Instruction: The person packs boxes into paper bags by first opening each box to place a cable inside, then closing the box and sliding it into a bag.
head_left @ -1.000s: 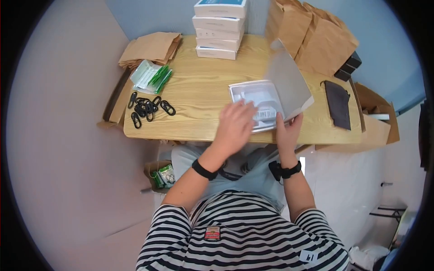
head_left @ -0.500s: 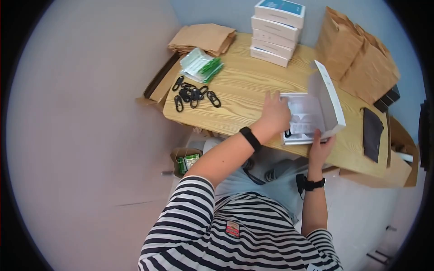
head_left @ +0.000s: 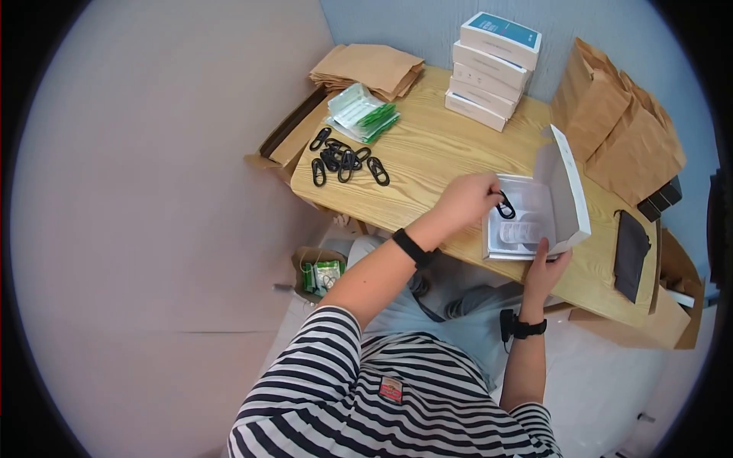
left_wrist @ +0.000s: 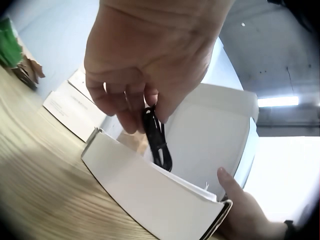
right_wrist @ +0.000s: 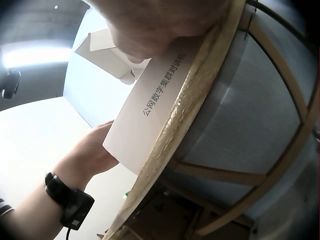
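Note:
An open white box (head_left: 507, 255) lies near the front edge of the table, its lid (head_left: 569, 195) raised on the right. My left hand (head_left: 467, 202) pinches a coiled black cable (head_left: 505, 206) between thumb and fingers, just over the box's tray. In the left wrist view the cable (left_wrist: 158, 142) hangs down past the near wall. My right hand (head_left: 542, 273) grips the box's front right corner, thumb over the rim and fingers outside. Inside the tray shows a clear molded insert (head_left: 521, 232) with a printed label.
Several coiled black cables (head_left: 345, 163) lie on the left, below green-and-clear packets (head_left: 363, 114) and stacked brown paper bags (head_left: 366, 69). Closed white boxes (head_left: 489, 84) are piled at the back. Standing paper bags (head_left: 622, 118), black boxes (head_left: 660, 200) and a dark pouch (head_left: 631, 256) are on the right.
My left hand has drawn back slightly from the tray, and the cable it holds now shows plainly. The lid stands more upright than a second ago. My head view has turned left.

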A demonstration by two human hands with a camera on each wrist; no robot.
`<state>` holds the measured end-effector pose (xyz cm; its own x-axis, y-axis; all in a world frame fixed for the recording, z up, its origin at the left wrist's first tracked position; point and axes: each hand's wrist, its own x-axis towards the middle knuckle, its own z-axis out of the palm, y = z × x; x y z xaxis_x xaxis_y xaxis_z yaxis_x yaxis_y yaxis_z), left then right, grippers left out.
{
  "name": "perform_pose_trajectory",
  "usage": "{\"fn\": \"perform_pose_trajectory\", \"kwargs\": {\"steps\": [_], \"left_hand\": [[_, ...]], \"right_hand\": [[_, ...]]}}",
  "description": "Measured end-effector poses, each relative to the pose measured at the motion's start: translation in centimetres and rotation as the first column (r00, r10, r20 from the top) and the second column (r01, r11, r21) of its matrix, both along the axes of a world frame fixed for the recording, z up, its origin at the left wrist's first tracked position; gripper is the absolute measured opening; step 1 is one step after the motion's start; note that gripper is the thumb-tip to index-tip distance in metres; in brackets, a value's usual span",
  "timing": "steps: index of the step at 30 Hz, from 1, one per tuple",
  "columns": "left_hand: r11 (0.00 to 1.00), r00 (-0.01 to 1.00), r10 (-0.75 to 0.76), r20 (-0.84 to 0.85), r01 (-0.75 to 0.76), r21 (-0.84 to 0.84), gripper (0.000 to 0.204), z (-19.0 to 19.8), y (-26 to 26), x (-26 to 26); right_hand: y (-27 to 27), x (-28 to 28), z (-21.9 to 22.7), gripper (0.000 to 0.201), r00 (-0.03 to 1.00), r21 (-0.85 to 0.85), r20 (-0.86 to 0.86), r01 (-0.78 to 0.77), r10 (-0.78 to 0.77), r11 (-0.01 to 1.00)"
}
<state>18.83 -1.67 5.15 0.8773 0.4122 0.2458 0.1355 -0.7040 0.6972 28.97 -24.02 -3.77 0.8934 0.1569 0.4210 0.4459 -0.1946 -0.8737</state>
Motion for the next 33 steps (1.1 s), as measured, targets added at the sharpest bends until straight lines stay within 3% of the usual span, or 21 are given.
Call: {"fn": "perform_pose_trajectory", "kwargs": {"steps": [1, 2, 4, 6, 8, 12, 14, 16, 20, 22, 23, 27, 29, 30, 32, 33], "left_hand": [[0.979, 0.996, 0.084, 0.026, -0.077, -0.189, 0.020, 0.3, 0.5, -0.6], [0.980, 0.997, 0.079, 0.022, -0.073, -0.184, 0.020, 0.0, 1.4, -1.3], [0.942, 0.959, 0.239, 0.154, -0.191, -0.277, 0.020, -1.9, 3.8, -2.9], [0.903, 0.927, 0.353, 0.129, -0.301, -0.307, 0.026, -3.1, 6.5, -5.0], [0.892, 0.895, 0.415, 0.165, -0.364, -0.266, 0.021, -5.2, 10.0, -7.3], [0.826, 0.829, 0.559, 0.015, -0.556, -0.091, 0.024, -3.9, 14.6, -11.4], [0.807, 0.810, 0.575, 0.116, -0.584, 0.083, 0.029, -4.5, 17.0, -12.2], [0.614, 0.695, 0.642, 0.325, -0.719, 0.324, 0.031, -3.5, 16.0, -11.9], [0.721, 0.726, 0.606, 0.324, -0.674, 0.162, 0.031, -2.3, 11.1, -9.5], [0.894, 0.876, 0.438, 0.200, -0.448, 0.004, 0.027, -3.1, 8.6, -8.0], [0.932, 0.904, 0.346, 0.250, -0.362, 0.023, 0.025, -4.3, 7.3, -7.0], [0.979, 0.956, 0.203, 0.211, -0.193, -0.069, 0.024, -6.2, 2.3, -4.1], [0.955, 0.977, 0.185, 0.107, -0.154, -0.252, 0.021, -6.9, 1.0, -3.2], [0.955, 0.978, 0.179, 0.110, -0.146, -0.257, 0.021, -7.0, 0.6, -3.0], [0.981, 0.976, 0.187, 0.108, -0.192, 0.041, 0.017, -7.0, 0.1, -2.7], [0.982, 0.978, 0.179, 0.107, -0.184, 0.038, 0.017, -7.1, -0.1, -2.7]], "right_hand": [[0.0, -0.1, 0.0, 0.049, 1.000, 0.006, -0.001, -0.006, 0.006, 1.000], [0.1, -0.1, 0.1, 0.049, 1.000, 0.011, -0.005, -0.001, 0.001, 1.000], [-0.2, -0.2, 0.1, 0.050, 1.000, 0.005, -0.024, -0.014, 0.014, 1.000], [-0.3, -0.1, 0.0, 0.050, 1.000, -0.003, -0.028, 0.001, -0.001, 1.000], [-0.4, -0.2, -0.3, 0.050, 1.000, -0.010, -0.026, 0.009, -0.010, 1.000], [0.0, 0.3, -0.4, 0.051, 1.000, -0.007, -0.009, 0.019, -0.019, 1.000], [-0.2, 0.1, -0.4, 0.052, 1.000, -0.008, -0.015, 0.027, -0.027, 1.000], [-0.1, 0.2, -0.4, 0.053, 0.999, 0.001, -0.046, 0.022, -0.022, 1.000], [-0.5, 0.3, -1.0, 0.055, 0.997, -0.028, -0.016, 0.073, -0.073, 0.997], [-0.1, 0.1, -0.6, 0.055, 0.999, -0.007, -0.030, 0.038, -0.039, 0.999], [-0.1, 0.1, -0.5, 0.055, 0.998, -0.021, -0.021, 0.057, -0.057, 0.998], [0.0, 0.2, -0.4, 0.054, 0.999, -0.024, 0.014, 0.043, -0.042, 0.999], [-0.1, 0.2, -0.3, 0.053, 1.000, -0.008, 0.009, 0.028, -0.028, 1.000], [-0.1, 0.2, -0.2, 0.053, 0.999, -0.012, 0.013, 0.035, -0.035, 0.999], [-0.1, 0.2, -0.2, 0.052, 0.999, -0.017, 0.022, 0.025, -0.025, 1.000], [-0.2, 0.2, -0.3, 0.052, 0.999, -0.020, 0.022, 0.034, -0.033, 0.999]]}}
